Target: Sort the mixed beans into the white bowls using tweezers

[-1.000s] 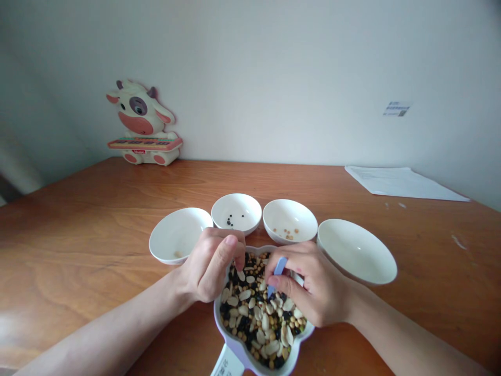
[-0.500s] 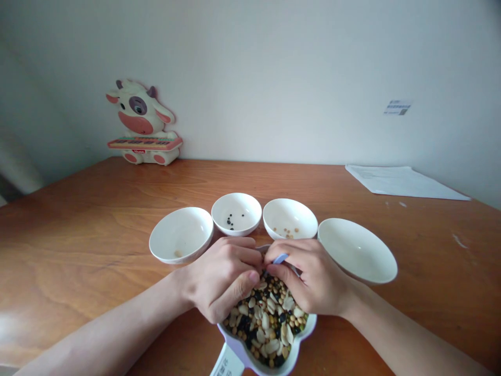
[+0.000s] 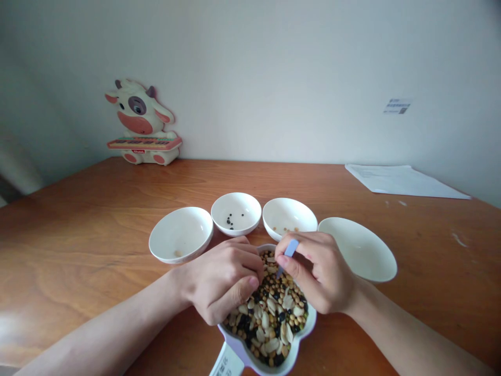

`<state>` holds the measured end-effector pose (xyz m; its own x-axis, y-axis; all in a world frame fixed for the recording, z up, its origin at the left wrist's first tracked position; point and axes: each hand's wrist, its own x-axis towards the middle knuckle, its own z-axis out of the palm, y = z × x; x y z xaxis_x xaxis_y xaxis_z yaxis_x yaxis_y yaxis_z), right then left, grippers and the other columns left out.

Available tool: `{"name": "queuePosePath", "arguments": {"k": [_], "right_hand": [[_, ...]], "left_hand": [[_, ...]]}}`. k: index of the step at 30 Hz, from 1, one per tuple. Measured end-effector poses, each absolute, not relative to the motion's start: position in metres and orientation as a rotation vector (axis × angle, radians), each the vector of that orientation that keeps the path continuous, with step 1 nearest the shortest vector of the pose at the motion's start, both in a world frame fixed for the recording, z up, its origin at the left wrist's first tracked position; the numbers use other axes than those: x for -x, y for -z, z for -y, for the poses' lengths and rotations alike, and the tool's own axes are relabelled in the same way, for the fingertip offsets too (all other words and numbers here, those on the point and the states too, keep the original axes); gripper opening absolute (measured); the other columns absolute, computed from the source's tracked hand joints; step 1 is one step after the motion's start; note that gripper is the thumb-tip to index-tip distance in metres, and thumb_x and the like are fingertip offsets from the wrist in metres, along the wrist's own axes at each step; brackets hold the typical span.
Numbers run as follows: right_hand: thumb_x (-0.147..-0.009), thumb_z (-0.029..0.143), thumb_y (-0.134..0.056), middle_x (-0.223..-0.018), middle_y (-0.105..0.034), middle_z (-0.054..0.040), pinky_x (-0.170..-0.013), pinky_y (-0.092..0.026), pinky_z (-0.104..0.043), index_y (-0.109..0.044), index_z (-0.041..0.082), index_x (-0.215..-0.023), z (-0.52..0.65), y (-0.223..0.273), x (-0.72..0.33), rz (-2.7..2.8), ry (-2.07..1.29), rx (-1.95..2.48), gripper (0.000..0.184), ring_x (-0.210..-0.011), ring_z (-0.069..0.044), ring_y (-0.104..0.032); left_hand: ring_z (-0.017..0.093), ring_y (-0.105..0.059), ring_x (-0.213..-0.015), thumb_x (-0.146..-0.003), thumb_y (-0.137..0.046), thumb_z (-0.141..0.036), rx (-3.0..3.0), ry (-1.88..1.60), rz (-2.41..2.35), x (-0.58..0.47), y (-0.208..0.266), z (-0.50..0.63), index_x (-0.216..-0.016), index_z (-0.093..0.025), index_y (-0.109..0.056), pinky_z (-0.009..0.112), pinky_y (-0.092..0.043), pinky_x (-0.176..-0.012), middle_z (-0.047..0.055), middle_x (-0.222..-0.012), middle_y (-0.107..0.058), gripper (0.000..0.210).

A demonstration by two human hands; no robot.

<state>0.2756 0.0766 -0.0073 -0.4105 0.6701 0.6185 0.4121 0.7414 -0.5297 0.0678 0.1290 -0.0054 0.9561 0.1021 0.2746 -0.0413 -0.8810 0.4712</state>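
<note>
My right hand pinches a small lilac tweezers-like tool, its lower tip pointing down at the beans. Below it is a lilac-rimmed, scalloped bowl filled with mixed peanuts, black beans, yellow soybeans and some green beans. A pale handle with dark printed characters sticks out toward me at lower left. My left hand lies curled over the bowl's left side, fingers bent in and thumb above the beans. Its fingertips are hidden, so what they hold cannot be made out.
Behind the scalloped bowl, four white bowls form an arc: the left one holds a pale piece, the second black beans, the third yellowish beans, then the right one. A cow toy and papers stand farther back.
My right hand has shifted slightly up and right, away from my left hand. The lilac tool now stands more upright and shows more of its length. My left hand has hardly moved.
</note>
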Motion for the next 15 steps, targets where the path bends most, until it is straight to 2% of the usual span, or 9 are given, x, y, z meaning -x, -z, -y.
{"name": "queuePosePath", "arguments": {"k": [3,7,12,15], "right_hand": [[-0.085,0.015,-0.049,-0.057,-0.047,0.0017,-0.053,-0.033,-0.025,-0.051,0.016,-0.068,-0.0758,0.0022,-0.2793,2.077,-0.418,0.801,0.017,-0.052,-0.011,-0.043],[-0.084,0.01,-0.049,-0.062,-0.054,-0.0001,-0.054,-0.035,-0.025,-0.053,0.016,-0.07,-0.0777,0.006,-0.2762,2.229,-0.494,0.77,0.015,-0.054,-0.011,-0.046],[-0.087,0.009,-0.05,-0.067,-0.057,-0.0021,-0.058,-0.04,-0.026,-0.055,0.016,-0.076,-0.0799,0.0117,-0.2736,2.108,-0.382,0.782,0.014,-0.06,-0.013,-0.051],[-0.088,0.011,-0.052,-0.069,-0.061,-0.0033,-0.061,-0.044,-0.027,-0.057,0.016,-0.079,-0.0794,0.0096,-0.2742,2.077,-0.431,0.744,0.011,-0.063,-0.014,-0.055]], "left_hand": [[0.023,-0.056,-0.069,-0.094,-0.019,-0.03,-2.612,-0.419,-0.025,-0.0673,0.004,-0.1292,-0.068,-0.02,-0.04,0.042,-0.047,-0.076,0.011,-0.073,-0.063,0.034],[0.023,-0.053,-0.064,-0.093,-0.02,-0.029,-2.639,-0.433,-0.036,-0.0669,0.0033,-0.1296,-0.065,-0.021,-0.032,0.042,-0.047,-0.069,0.011,-0.067,-0.06,0.032],[0.025,-0.059,-0.07,-0.092,-0.025,-0.026,-2.62,-0.429,-0.011,-0.0657,0.0046,-0.1297,-0.067,-0.021,-0.042,0.042,-0.049,-0.074,0.011,-0.07,-0.064,0.031],[0.025,-0.06,-0.07,-0.092,-0.025,-0.025,-2.595,-0.504,-0.019,-0.0648,0.0054,-0.13,-0.07,-0.019,-0.048,0.043,-0.049,-0.072,0.012,-0.071,-0.065,0.032]]}}
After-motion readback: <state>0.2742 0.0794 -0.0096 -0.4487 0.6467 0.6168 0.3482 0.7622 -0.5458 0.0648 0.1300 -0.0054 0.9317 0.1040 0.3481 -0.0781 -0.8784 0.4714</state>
